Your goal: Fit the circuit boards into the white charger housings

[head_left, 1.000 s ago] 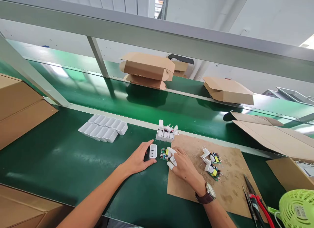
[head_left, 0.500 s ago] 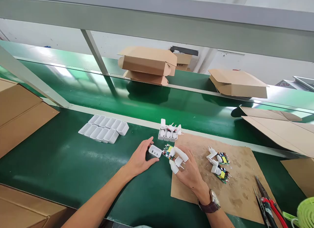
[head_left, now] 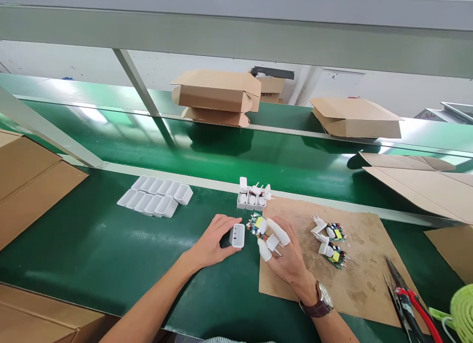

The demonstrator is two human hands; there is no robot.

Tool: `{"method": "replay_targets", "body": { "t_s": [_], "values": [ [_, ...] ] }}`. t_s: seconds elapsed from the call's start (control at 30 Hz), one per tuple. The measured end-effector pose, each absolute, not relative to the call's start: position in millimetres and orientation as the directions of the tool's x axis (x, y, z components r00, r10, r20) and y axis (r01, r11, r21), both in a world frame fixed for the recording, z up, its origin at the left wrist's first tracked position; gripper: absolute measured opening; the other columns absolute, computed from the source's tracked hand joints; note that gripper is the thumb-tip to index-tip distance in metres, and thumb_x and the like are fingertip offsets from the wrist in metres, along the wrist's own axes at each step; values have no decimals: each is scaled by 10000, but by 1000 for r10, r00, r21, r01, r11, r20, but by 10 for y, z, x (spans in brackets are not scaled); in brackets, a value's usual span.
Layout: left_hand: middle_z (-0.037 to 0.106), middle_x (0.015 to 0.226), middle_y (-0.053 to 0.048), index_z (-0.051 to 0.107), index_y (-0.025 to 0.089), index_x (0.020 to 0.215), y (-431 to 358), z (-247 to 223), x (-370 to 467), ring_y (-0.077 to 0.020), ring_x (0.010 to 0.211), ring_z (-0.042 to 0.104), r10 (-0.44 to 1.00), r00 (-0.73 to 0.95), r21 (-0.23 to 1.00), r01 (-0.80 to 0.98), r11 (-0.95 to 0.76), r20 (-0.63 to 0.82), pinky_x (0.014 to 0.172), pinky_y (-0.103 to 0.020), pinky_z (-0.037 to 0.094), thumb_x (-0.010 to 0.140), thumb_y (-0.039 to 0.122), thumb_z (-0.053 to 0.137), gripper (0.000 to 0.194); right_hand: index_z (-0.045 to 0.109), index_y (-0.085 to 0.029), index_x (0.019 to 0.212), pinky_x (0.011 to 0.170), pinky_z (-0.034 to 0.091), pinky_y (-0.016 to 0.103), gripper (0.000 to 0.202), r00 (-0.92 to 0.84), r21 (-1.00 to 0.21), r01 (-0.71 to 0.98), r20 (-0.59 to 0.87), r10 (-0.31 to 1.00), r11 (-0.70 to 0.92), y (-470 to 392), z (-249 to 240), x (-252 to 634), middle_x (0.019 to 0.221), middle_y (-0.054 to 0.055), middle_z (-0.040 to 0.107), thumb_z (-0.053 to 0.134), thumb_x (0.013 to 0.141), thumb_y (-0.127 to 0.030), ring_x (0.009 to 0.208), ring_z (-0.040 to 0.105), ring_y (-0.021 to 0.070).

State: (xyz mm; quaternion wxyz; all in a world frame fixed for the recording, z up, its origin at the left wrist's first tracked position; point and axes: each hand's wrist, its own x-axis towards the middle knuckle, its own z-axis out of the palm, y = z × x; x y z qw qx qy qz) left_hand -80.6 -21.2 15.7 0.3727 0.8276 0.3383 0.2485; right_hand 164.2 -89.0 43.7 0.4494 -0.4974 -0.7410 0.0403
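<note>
The left hand [head_left: 210, 243] is partly closed, with thumb and forefinger bracketing a white housing [head_left: 239, 236] at its near and far ends; slots are visible in the housing. The right hand [head_left: 288, 258], wearing white finger covers [head_left: 280, 232], is closed in a pinch on a circuit board assembly [head_left: 257, 224] with a white two-pin plug [head_left: 273, 242]. The board's component end points toward the housing; the two parts are apart, with a narrow gap between the hands.

Directly beyond this gap, three filled housings [head_left: 252, 201] stand side by side on the green bench [head_left: 155, 254]. Beyond and to the left of the left hand, unfilled housings [head_left: 153, 200] lie in two adjoining rows.

To the right of the right hand, two further board assemblies [head_left: 335, 243] rest on a cardboard sheet [head_left: 299, 279], one beyond the other, each with a white plug. Farther right and nearer the body are tweezers [head_left: 398, 303] and red-and-black-handled pliers [head_left: 405, 293]. A lime-green slatted object [head_left: 462, 311], cut off by the view, sits to the right of the pliers. The right wrist carries a watch [head_left: 322, 300]. Well beyond both hands, cardboard boxes [head_left: 218, 96] sit on a raised ledge.
</note>
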Motion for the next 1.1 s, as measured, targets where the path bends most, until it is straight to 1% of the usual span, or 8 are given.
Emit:
{"method": "replay_targets", "body": {
  "t_s": [0.03, 0.1, 0.2, 0.3, 0.5, 0.73, 0.93, 1.1],
  "values": [
    [599, 1407, -105, 460, 305, 1526, -207, 141, -806, -297, 1302, 537, 751, 625, 778, 356, -518, 215, 1133, -503, 467, 922, 288, 721, 659, 392, -305, 1537, 972, 594, 526, 682, -139, -517, 672, 615, 777, 529, -911, 447, 1627, 1286, 110, 655, 606, 917, -117, 1184, 650, 302],
    [557, 1430, -110, 389, 337, 1577, -203, 117, -810, -282, 1327, 535, 748, 609, 775, 328, -541, 265, 1143, -474, 475, 958, 278, 675, 685, 375, -293, 1553, 985, 601, 509, 694, -228, -519, 631, 586, 777, 576, -949, 458, 1593, 1302, 115, 654, 605, 924, -108, 1216, 640, 295],
    [516, 1425, -104, 312, 387, 1613, -209, 105, -813, -260, 1321, 548, 728, 630, 781, 298, -548, 271, 1114, -424, 509, 986, 250, 631, 716, 328, -277, 1592, 998, 608, 507, 731, -288, -455, 657, 584, 759, 600, -983, 454, 1549, 1315, 128, 656, 578, 938, -65, 1252, 624, 295],
    [491, 1414, -104, 284, 409, 1620, -219, 107, -799, -258, 1321, 539, 703, 650, 772, 275, -573, 289, 1098, -425, 520, 1001, 216, 595, 720, 301, -272, 1610, 992, 618, 510, 757, -313, -412, 673, 593, 742, 614, -988, 442, 1533, 1317, 134, 657, 559, 935, -48, 1255, 625, 302],
    [474, 1405, -111, 277, 416, 1620, -218, 96, -780, -258, 1299, 546, 679, 660, 754, 256, -605, 321, 1073, -429, 535, 1001, 166, 569, 728, 274, -248, 1620, 985, 619, 531, 795, -324, -413, 690, 557, 764, 594, -982, 402, 1548, 1317, 146, 649, 543, 899, -48, 1254, 620, 321],
    [489, 1399, -117, 304, 389, 1611, -227, 84, -764, -269, 1316, 542, 678, 656, 739, 265, -619, 333, 1088, -446, 535, 985, 137, 568, 725, 313, -210, 1598, 999, 602, 535, 776, -332, -413, 716, 508, 794, 564, -977, 392, 1545, 1300, 157, 649, 543, 870, -67, 1244, 615, 330],
    [491, 1402, -130, 304, 363, 1613, -220, 62, -751, -270, 1317, 540, 662, 660, 724, 254, -642, 356, 1047, -428, 568, 976, 119, 574, 734, 342, -180, 1571, 991, 602, 539, 706, -336, -408, 721, 501, 797, 560, -972, 422, 1554, 1287, 169, 652, 535, 898, -84, 1245, 607, 333],
    [497, 1395, -130, 294, 370, 1616, -220, 48, -751, -276, 1301, 556, 662, 666, 721, 266, -640, 343, 1024, -430, 585, 968, 128, 602, 757, 335, -195, 1582, 997, 597, 536, 727, -320, -430, 723, 485, 814, 540, -967, 451, 1559, 1298, 164, 655, 538, 893, -84, 1247, 613, 333]
  ]
}}
